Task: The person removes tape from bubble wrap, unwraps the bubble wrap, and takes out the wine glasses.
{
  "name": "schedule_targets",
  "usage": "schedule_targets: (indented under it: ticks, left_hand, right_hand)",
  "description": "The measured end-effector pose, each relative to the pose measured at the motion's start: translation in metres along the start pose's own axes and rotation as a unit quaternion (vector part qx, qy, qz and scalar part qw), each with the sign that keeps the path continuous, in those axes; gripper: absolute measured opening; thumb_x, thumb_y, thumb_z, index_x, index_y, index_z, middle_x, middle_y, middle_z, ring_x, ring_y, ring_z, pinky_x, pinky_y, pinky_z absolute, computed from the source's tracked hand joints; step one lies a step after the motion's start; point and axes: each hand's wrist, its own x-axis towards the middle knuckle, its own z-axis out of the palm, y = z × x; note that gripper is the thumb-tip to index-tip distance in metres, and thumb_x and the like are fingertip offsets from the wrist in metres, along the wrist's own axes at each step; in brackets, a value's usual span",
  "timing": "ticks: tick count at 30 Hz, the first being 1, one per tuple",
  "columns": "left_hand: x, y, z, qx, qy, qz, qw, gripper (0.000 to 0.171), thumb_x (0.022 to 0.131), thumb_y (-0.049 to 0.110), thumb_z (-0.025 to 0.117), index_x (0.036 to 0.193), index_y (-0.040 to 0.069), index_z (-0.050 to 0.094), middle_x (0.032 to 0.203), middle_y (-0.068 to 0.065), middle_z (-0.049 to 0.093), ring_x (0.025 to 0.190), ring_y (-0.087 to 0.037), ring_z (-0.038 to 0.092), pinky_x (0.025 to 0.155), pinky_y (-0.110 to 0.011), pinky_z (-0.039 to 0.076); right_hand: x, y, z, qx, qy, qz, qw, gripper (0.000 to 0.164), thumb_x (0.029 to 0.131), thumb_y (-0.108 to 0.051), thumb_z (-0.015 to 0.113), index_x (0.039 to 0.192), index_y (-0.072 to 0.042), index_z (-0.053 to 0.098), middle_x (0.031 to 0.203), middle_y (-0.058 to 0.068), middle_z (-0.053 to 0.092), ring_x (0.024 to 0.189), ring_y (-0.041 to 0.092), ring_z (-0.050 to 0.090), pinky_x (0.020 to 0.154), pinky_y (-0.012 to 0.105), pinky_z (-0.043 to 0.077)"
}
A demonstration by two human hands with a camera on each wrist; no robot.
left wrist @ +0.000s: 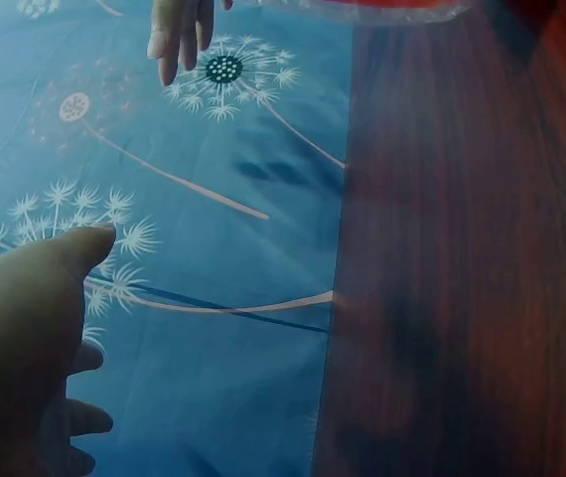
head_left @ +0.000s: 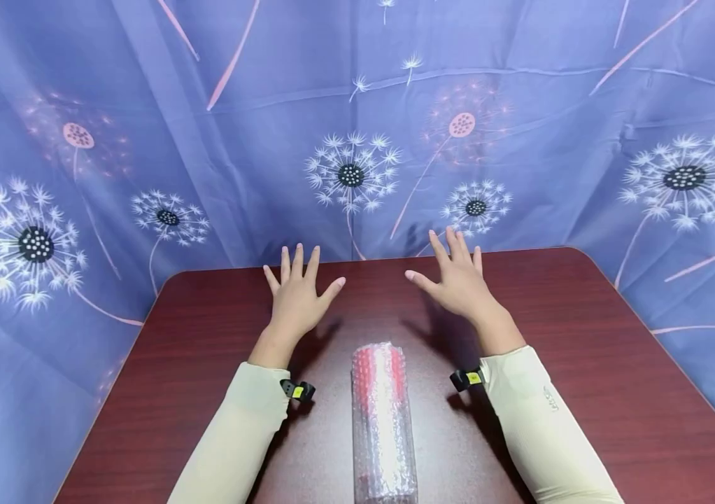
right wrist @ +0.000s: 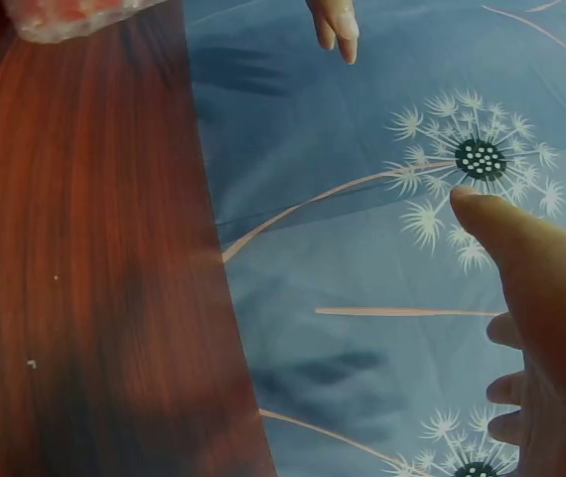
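Note:
A cylinder wrapped in clear bubble wrap [head_left: 383, 420], red and white inside, lies lengthwise on the dark red wooden table [head_left: 584, 364] between my forearms. My left hand [head_left: 297, 297] hovers flat above the table's far part with fingers spread, holding nothing. My right hand [head_left: 455, 276] is likewise spread and empty, a little to the right of it. Both are beyond the cylinder's far end and apart from it. In the left wrist view my left hand [left wrist: 25, 338] fills the lower left; in the right wrist view my right hand [right wrist: 546, 328] fills the lower right. The wrapped cylinder [right wrist: 70, 15] shows at the top edge.
A blue cloth with white dandelion prints [head_left: 351, 140] hangs behind the table and drapes down on both sides. The table's far edge runs just past my fingertips. Cream sleeves cover both forearms, each with a small black band at the wrist.

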Motion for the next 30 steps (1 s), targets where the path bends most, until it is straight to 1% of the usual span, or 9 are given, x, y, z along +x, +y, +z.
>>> schedule_targets:
  ticks: [3, 5, 9, 13, 18, 20, 23, 25, 30]
  left_hand:
    - [-0.001, 0.0, -0.001, 0.01, -0.004, 0.001, 0.9999, 0.087, 0.096, 0.074, 0.038, 0.163, 0.021, 0.021, 0.17, -0.015, 0.011, 0.158, -0.038, -0.009, 0.118, -0.072, -0.009]
    - [-0.003, -0.001, -0.001, 0.022, -0.004, 0.007, 0.9997, 0.084, 0.096, 0.072, 0.041, 0.161, 0.02, 0.028, 0.169, -0.016, 0.017, 0.158, -0.038, -0.007, 0.118, -0.072, -0.009]
    - [-0.007, -0.001, 0.0, 0.031, 0.004, 0.029, 0.9991, 0.071, 0.099, 0.06, 0.051, 0.152, 0.014, 0.046, 0.162, -0.017, 0.035, 0.158, -0.037, 0.005, 0.119, -0.072, -0.007]
    - [-0.012, 0.004, 0.0, 0.015, -0.003, 0.041, 0.999, 0.064, 0.1, 0.052, 0.054, 0.15, 0.013, 0.049, 0.154, -0.015, 0.047, 0.156, -0.036, 0.019, 0.121, -0.07, -0.003]
    - [-0.017, 0.008, 0.001, 0.009, -0.018, 0.052, 0.9985, 0.062, 0.101, 0.05, 0.053, 0.149, 0.012, 0.049, 0.15, -0.013, 0.053, 0.151, -0.036, 0.032, 0.123, -0.067, 0.012]
    - [-0.019, 0.01, 0.002, 0.004, -0.023, 0.067, 0.9975, 0.06, 0.102, 0.049, 0.052, 0.148, 0.01, 0.05, 0.149, -0.014, 0.054, 0.148, -0.036, 0.038, 0.123, -0.063, 0.019]
    - [-0.023, 0.013, 0.002, -0.014, -0.037, 0.094, 0.9948, 0.059, 0.103, 0.048, 0.05, 0.147, 0.008, 0.051, 0.148, -0.014, 0.056, 0.143, -0.034, 0.046, 0.121, -0.055, 0.031]
    - [-0.026, 0.015, 0.002, -0.037, -0.048, 0.108, 0.9923, 0.058, 0.103, 0.048, 0.05, 0.147, 0.009, 0.052, 0.147, -0.013, 0.057, 0.14, -0.032, 0.05, 0.118, -0.051, 0.037]
    - [-0.036, 0.019, -0.003, -0.111, -0.085, 0.105, 0.9846, 0.055, 0.102, 0.051, 0.051, 0.146, 0.017, 0.055, 0.147, -0.005, 0.057, 0.138, -0.026, 0.053, 0.114, -0.048, 0.042]
  right_hand:
    - [0.002, 0.0, 0.002, 0.001, -0.003, -0.009, 1.0, 0.097, 0.092, -0.073, 0.05, 0.164, -0.024, 0.006, 0.171, 0.017, 0.002, 0.158, 0.038, -0.004, 0.123, 0.066, -0.005]
    - [0.004, -0.001, 0.002, 0.006, -0.001, -0.02, 1.0, 0.096, 0.094, -0.071, 0.05, 0.164, -0.025, 0.004, 0.171, 0.017, 0.003, 0.158, 0.038, 0.0, 0.124, 0.065, -0.002]
    - [0.004, -0.002, -0.002, 0.016, 0.009, -0.044, 0.999, 0.092, 0.097, -0.06, 0.054, 0.164, -0.018, 0.007, 0.169, 0.02, 0.009, 0.157, 0.04, 0.008, 0.124, 0.064, 0.006]
    - [0.002, -0.003, -0.003, 0.004, 0.023, -0.068, 0.997, 0.088, 0.098, -0.054, 0.058, 0.163, -0.013, 0.014, 0.167, 0.022, 0.016, 0.156, 0.041, 0.013, 0.124, 0.063, 0.01]
    - [-0.004, -0.003, -0.002, -0.003, 0.019, -0.097, 0.995, 0.086, 0.097, -0.052, 0.06, 0.162, -0.014, 0.019, 0.166, 0.021, 0.022, 0.156, 0.039, 0.016, 0.125, 0.06, 0.012]
    - [-0.007, -0.004, -0.002, 0.001, 0.011, -0.105, 0.994, 0.085, 0.097, -0.051, 0.061, 0.162, -0.013, 0.022, 0.165, 0.02, 0.024, 0.155, 0.039, 0.018, 0.125, 0.059, 0.013]
    - [-0.013, -0.005, -0.004, 0.004, 0.004, -0.113, 0.994, 0.081, 0.098, -0.05, 0.061, 0.16, -0.012, 0.027, 0.164, 0.019, 0.028, 0.154, 0.039, 0.023, 0.124, 0.059, 0.016]
    - [-0.016, -0.006, -0.005, 0.004, -0.001, -0.12, 0.993, 0.079, 0.098, -0.05, 0.061, 0.159, -0.011, 0.03, 0.163, 0.019, 0.031, 0.152, 0.04, 0.025, 0.123, 0.059, 0.018]
    - [-0.026, -0.011, -0.008, 0.008, -0.015, -0.138, 0.99, 0.076, 0.098, -0.051, 0.06, 0.158, -0.013, 0.033, 0.162, 0.016, 0.033, 0.15, 0.04, 0.03, 0.122, 0.06, 0.023]
